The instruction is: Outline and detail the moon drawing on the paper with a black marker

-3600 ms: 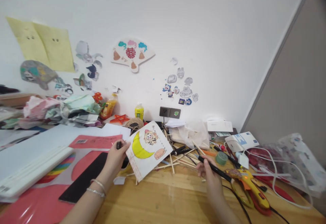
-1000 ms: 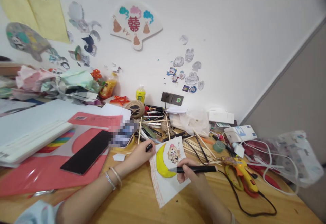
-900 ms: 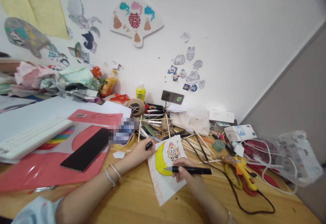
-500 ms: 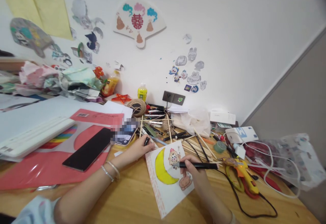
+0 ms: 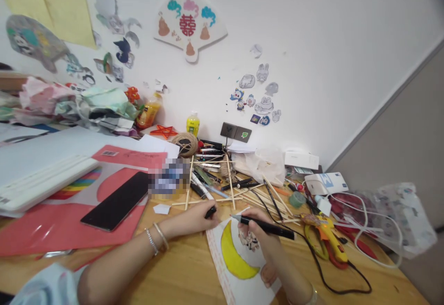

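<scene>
My right hand (image 5: 261, 231) is closed around a black marker (image 5: 275, 229), its pale tip pointing left, near my left hand. My left hand (image 5: 198, 217) has its fingers curled round a small black marker cap (image 5: 210, 211) at the paper's top edge. Below both hands lies a white sheet of paper (image 5: 227, 289) with a coloured drawing. It carries a yellow crescent moon (image 5: 236, 259) and a small cartoon figure (image 5: 248, 240), partly covered by my right hand.
Wooden sticks (image 5: 233, 189) and pens crowd the table behind the paper. A yellow glue gun (image 5: 331, 238) with a black cord lies at right. To the left are a black tablet (image 5: 116, 202), a pink folder (image 5: 114, 240) and a blurred phone (image 5: 169, 178).
The paper has slid toward me and slightly right. The marker has come away from the cartoon figure toward the paper's top edge, and my left hand has shifted a little right and down.
</scene>
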`<state>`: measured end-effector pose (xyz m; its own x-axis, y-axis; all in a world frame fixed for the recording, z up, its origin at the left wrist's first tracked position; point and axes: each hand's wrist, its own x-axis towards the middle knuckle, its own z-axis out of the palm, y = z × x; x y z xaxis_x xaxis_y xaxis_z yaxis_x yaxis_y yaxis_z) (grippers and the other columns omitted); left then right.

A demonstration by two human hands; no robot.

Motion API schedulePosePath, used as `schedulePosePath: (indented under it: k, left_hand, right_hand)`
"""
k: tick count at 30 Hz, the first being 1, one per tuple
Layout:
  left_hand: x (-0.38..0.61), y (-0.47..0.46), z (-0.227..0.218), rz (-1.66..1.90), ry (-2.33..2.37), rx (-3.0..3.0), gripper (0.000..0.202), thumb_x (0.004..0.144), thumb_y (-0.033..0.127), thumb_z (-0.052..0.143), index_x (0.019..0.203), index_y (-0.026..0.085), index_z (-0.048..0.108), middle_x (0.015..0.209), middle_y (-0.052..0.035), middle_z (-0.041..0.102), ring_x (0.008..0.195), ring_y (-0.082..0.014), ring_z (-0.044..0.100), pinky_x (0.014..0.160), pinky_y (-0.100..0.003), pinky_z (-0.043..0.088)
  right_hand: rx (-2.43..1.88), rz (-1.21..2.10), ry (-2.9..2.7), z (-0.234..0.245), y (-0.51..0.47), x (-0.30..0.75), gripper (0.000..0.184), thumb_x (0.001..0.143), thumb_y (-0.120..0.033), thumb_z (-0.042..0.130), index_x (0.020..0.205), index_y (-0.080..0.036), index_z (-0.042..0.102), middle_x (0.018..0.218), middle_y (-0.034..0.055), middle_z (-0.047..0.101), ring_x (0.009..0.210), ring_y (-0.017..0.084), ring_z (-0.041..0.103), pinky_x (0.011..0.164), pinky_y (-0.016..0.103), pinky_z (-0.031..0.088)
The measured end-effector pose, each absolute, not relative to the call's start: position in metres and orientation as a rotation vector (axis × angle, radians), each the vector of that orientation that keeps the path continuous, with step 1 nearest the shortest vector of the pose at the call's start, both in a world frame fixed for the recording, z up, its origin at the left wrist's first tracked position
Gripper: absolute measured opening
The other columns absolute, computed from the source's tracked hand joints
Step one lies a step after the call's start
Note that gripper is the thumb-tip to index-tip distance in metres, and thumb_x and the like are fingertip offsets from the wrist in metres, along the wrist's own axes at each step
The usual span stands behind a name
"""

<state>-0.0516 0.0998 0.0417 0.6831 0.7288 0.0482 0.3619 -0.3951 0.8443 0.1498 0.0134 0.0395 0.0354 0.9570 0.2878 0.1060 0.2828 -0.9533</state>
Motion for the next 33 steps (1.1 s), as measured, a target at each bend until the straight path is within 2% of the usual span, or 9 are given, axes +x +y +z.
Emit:
schedulePosePath:
  k: [3, 8, 11, 16, 24, 33]
  left_hand:
    - [-0.058, 0.105, 0.042, 0.603, 0.908, 2.116, 0.006, 0.071, 0.025, 0.050, 0.070, 0.020, 0.048, 0.067, 0.0026, 0.051, 0.061, -0.0143, 0.045, 0.056, -0.023, 0.031]
    - [-0.064, 0.109, 0.038, 0.612, 0.968, 2.314, 0.005, 0.068, 0.022, 0.054, 0.071, 0.020, 0.051, 0.069, 0.0016, 0.054, 0.061, -0.0153, 0.046, 0.055, -0.024, 0.027]
    - [-0.063, 0.108, 0.036, 0.598, 0.955, 2.398, 0.008, 0.067, 0.023, 0.057, 0.072, 0.020, 0.052, 0.071, 0.0007, 0.054, 0.064, -0.0163, 0.047, 0.057, -0.024, 0.028]
    - [-0.065, 0.107, 0.036, 0.559, 0.934, 2.429, 0.011, 0.070, 0.028, 0.058, 0.073, 0.020, 0.051, 0.070, 0.0011, 0.051, 0.062, -0.0156, 0.046, 0.055, -0.024, 0.027]
    - [-0.065, 0.103, 0.042, 0.434, 0.957, 2.533, 0.015, 0.075, 0.032, 0.055, 0.083, 0.019, 0.053, 0.081, -0.0032, 0.054, 0.072, -0.0180, 0.051, 0.062, -0.025, 0.035]
    - [-0.066, 0.104, 0.039, 0.327, 0.955, 2.620, 0.021, 0.076, 0.035, 0.056, 0.088, 0.018, 0.051, 0.089, -0.0052, 0.054, 0.081, -0.0202, 0.053, 0.067, -0.028, 0.041]
  right_hand:
    - [-1.198, 0.929, -1.365, 0.043, 0.016, 0.147, 0.017, 0.070, -0.035, 0.065, 0.077, -0.021, 0.058, 0.059, -0.0027, 0.059, 0.045, 0.011, 0.050, 0.044, 0.022, 0.040]
    - [-1.260, 0.998, -1.417, 0.039, 0.026, 0.138, 0.021, 0.075, -0.034, 0.057, 0.063, -0.020, 0.047, 0.045, -0.0073, 0.049, 0.036, 0.008, 0.039, 0.039, 0.019, 0.032]
    - [-1.266, 1.004, -1.503, 0.036, 0.033, 0.130, 0.018, 0.076, -0.026, 0.056, 0.062, -0.020, 0.047, 0.045, -0.0080, 0.046, 0.041, 0.008, 0.042, 0.042, 0.019, 0.032]
    - [-1.229, 1.008, -1.567, 0.026, 0.043, 0.117, 0.019, 0.079, -0.022, 0.053, 0.061, -0.020, 0.046, 0.048, -0.0074, 0.047, 0.043, 0.009, 0.044, 0.045, 0.020, 0.034]
    - [-1.266, 1.022, -1.511, 0.008, 0.046, 0.112, 0.018, 0.080, -0.021, 0.053, 0.064, -0.020, 0.045, 0.049, -0.0070, 0.047, 0.046, 0.010, 0.044, 0.046, 0.021, 0.033]
    - [-1.299, 1.004, -1.555, 0.013, 0.042, 0.112, 0.017, 0.081, -0.021, 0.052, 0.065, -0.020, 0.046, 0.053, -0.0062, 0.049, 0.050, 0.011, 0.045, 0.052, 0.023, 0.035]
